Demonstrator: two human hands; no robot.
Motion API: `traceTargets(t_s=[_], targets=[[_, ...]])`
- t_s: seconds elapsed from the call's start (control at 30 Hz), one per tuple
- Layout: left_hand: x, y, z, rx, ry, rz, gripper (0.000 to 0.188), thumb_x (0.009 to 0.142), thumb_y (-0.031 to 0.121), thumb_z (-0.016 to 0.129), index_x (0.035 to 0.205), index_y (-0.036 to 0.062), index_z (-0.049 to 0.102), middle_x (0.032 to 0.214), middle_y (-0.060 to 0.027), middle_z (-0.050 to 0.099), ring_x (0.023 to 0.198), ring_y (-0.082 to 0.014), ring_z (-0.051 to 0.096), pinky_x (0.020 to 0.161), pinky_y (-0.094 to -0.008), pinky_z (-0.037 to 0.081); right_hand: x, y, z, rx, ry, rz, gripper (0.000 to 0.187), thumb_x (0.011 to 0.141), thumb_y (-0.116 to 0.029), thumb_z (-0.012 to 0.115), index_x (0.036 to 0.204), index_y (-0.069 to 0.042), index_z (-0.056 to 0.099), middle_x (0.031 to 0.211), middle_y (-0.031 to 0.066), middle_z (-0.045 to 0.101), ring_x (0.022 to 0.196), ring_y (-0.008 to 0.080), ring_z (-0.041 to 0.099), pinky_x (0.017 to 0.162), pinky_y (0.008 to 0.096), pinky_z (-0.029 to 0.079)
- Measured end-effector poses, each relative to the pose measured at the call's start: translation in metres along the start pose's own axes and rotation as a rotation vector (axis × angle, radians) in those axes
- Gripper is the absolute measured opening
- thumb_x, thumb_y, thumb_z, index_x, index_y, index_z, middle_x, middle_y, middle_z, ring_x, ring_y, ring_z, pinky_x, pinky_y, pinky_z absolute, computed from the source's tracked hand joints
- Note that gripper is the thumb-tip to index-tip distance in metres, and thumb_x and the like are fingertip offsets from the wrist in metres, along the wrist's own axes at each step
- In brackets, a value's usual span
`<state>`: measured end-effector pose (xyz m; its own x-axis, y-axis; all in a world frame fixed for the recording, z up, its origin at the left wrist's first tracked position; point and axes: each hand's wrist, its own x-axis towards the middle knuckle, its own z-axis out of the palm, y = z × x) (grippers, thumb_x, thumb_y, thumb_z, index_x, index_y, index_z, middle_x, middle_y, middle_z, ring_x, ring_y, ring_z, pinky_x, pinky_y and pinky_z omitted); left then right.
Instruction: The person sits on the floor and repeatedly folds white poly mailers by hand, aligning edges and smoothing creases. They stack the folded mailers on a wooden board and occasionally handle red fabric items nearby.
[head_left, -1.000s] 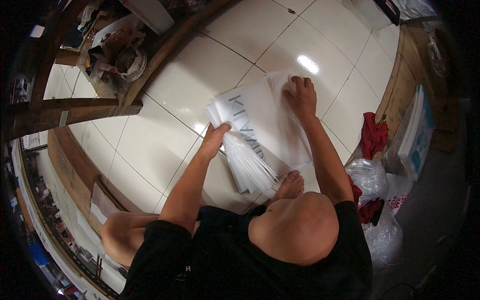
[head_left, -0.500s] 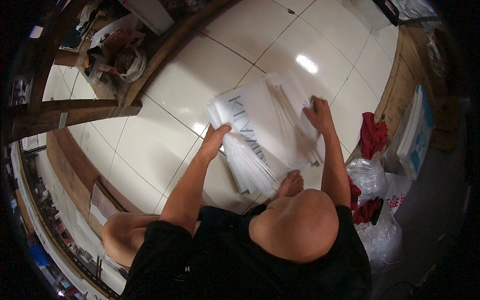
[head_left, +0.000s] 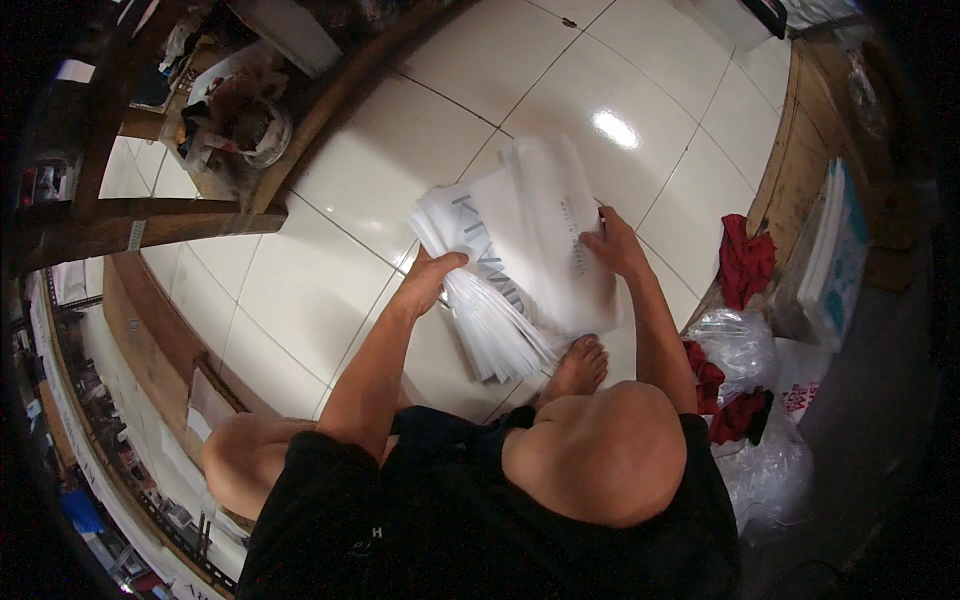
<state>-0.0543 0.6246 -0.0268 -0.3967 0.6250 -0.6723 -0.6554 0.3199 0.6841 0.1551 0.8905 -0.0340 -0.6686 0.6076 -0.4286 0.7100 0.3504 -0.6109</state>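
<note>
A stack of thin white plastic bags [head_left: 480, 225] with grey printed lettering hangs in front of me above the tiled floor. My left hand [head_left: 432, 278] is closed round its left side, thumb on top. Below that grip the bags are bunched and fan out in narrow folds toward me. At the stack's right edge my right hand [head_left: 614, 246] pinches a bag, which lies across part of the large lettering and bears small print. This right part is blurred by motion. My bare foot [head_left: 580, 368] rests on the floor just below the bags.
Wooden shelving [head_left: 150, 225] holding a clear tub [head_left: 268, 138] stands at the left. Along the right lie a red cloth [head_left: 746, 262], stuffed clear plastic bags [head_left: 738, 345] and a flat white-and-blue package [head_left: 836, 255] beside a wooden beam [head_left: 795, 130]. White tiles [head_left: 630, 165] cover the floor.
My right hand has moved slightly left. The fanned edges on the stack's right side have given way to one broad bag face, covering more of the large lettering. My left hand keeps its grip.
</note>
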Motion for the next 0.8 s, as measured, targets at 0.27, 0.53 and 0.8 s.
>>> traceTargets(t_s=[0.27, 0.53, 0.8], targets=[[0.001, -0.008, -0.006, -0.116, 0.004, -0.016, 0.053, 0.085, 0.010, 0.060, 0.132, -0.0040, 0.038, 0.120, -0.0169, 0.054, 0.110, -0.0298, 0.057, 0.094, -0.0401, 0.050, -0.033, -0.059, -0.003, -0.052, 0.150, -0.204, 0.040, 0.081, -0.012, 0.060, 0.116, 0.001, 0.047, 0.110, 0.0232, 0.054, 0.106, 0.0411, 0.053, 0.093, 0.0473, 0.044], [0.003, 0.000, 0.015, 0.078, 0.257, 0.023, 0.084, 0.080, 0.021, 0.071, 0.141, -0.0037, 0.019, 0.127, -0.0237, 0.050, 0.111, -0.0334, 0.057, 0.095, -0.0415, 0.048, -0.033, -0.083, 0.067, -0.062, 0.276, -0.414, 0.072, 0.084, -0.027, 0.070, 0.139, 0.005, 0.036, 0.139, 0.0269, 0.039, 0.116, 0.0382, 0.052, 0.098, 0.0407, 0.044], [0.013, -0.007, 0.039, 0.386, 0.460, 0.113, 0.076, 0.072, 0.019, 0.079, 0.124, -0.0075, 0.031, 0.111, -0.0261, 0.056, 0.095, -0.0325, 0.063, 0.076, -0.0390, 0.057, -0.003, -0.055, 0.065, 0.499, -0.311, 0.007, 0.058, 0.086, -0.036, 0.063, 0.128, 0.002, 0.049, 0.118, 0.0269, 0.060, 0.110, 0.0384, 0.059, 0.095, 0.0431, 0.044]])
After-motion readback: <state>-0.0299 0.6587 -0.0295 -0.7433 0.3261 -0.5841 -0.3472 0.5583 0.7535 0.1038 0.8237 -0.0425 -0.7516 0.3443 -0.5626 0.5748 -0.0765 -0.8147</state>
